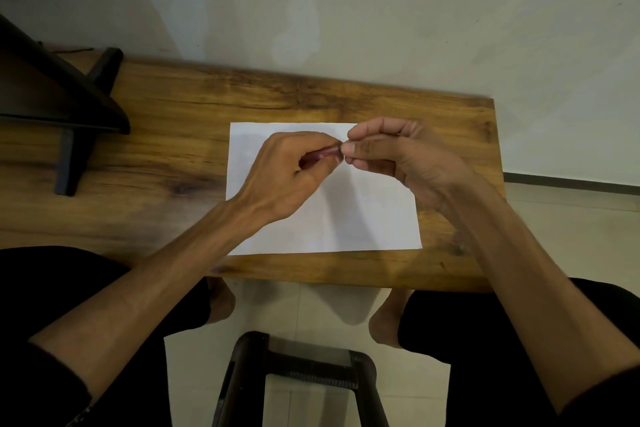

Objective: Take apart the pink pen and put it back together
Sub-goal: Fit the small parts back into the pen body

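Hands meet above a white paper sheet (346, 215) on the brown wooden surface (166, 149). The slim pink plastic pen (327, 151) is clamped lengthwise in the left hand (294, 173), its long axis running left to right. Its exposed end is pinched by the right hand (398, 152).

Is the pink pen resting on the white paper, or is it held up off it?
Cannot tell. The head view looks straight down: the pink pen is pinched between the left hand and right hand over the white paper, but shows neither contact nor gap.

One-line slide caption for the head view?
Both hands, left hand and right hand, pinch the pink pen above white paper on a wooden table.
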